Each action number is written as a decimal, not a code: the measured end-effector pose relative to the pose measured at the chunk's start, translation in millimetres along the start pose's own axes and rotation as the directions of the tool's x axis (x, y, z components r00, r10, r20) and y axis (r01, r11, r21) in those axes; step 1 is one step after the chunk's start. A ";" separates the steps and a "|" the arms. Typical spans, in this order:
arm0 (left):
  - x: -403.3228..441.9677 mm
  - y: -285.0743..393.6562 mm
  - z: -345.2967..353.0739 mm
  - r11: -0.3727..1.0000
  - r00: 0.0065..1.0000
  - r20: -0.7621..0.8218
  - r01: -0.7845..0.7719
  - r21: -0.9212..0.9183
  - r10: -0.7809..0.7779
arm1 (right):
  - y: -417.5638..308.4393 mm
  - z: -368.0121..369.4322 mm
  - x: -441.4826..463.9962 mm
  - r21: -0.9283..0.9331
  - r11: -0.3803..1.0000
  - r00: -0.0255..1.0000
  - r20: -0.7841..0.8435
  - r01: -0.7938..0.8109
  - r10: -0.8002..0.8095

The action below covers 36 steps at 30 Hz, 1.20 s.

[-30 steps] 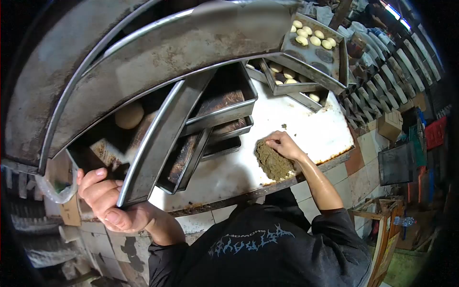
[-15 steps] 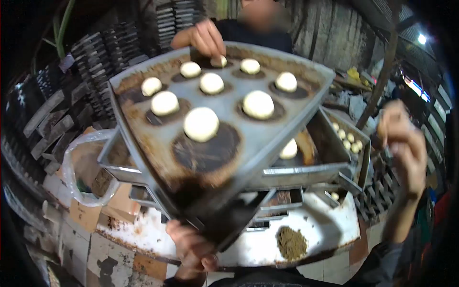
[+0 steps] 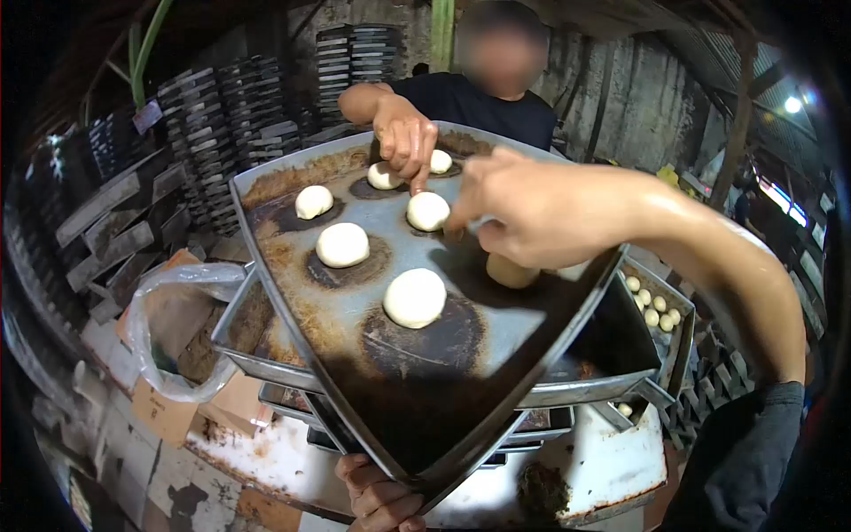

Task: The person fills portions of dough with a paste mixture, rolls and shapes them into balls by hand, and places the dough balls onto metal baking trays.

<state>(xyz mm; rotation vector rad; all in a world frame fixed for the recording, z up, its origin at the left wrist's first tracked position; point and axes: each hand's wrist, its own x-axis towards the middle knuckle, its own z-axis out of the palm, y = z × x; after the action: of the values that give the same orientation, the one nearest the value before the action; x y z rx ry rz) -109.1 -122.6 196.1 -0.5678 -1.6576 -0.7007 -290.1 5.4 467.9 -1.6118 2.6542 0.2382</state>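
My left hand [image 3: 379,498] grips the near corner of a worn metal tray [image 3: 346,306], its fingers wrapped around the edge from below. Several smooth, pale dough balls [image 3: 415,298] sit on dark round stains in the tray. Reaching in from the right, my right hand [image 3: 523,208] is above the tray with bent fingers a little apart. Its fingertips are beside a middle dough ball [image 3: 429,212]; whether they touch it I cannot tell. Another dough ball [image 3: 512,271] is partly hidden beneath this hand. A co-worker's hand [image 3: 406,137] points a finger down at the middle ball.
Across the tray stands a co-worker in a dark shirt [image 3: 452,105]. More metal trays [image 3: 585,390] are stacked underneath, one holding small dough balls [image 3: 651,316]. A plastic-lined box [image 3: 146,332] stands left. A brown crumbly pile [image 3: 542,489] lies on the white tabletop [image 3: 612,452].
My right hand has swung from the far right to over the tray. The co-worker's hand has moved from the back ball toward the middle one. The tray sits lower in view.
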 end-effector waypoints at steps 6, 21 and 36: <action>2.7 -2.8 6.5 0.991 0.990 -0.144 0.018 0.136 0.001 | -18.2 30.1 -164.6 0.035 0.998 0.695 -0.717 -0.044 0.056; 13.3 118.2 311.0 0.814 0.884 0.446 0.359 -0.457 -0.140 | -41.3 540.5 -276.7 0.520 0.746 0.799 -0.183 -0.416 0.573; -9.3 39.5 635.3 0.785 0.335 0.890 0.618 0.040 -0.310 | 26.3 543.7 -450.5 0.998 -0.042 0.662 0.061 -0.044 0.747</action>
<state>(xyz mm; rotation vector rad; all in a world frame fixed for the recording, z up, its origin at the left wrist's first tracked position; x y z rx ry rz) -517.0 358.4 109.8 -0.7284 -2.8026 -1.2603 -134.8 492.2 -20.0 -0.2291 2.2481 -1.9065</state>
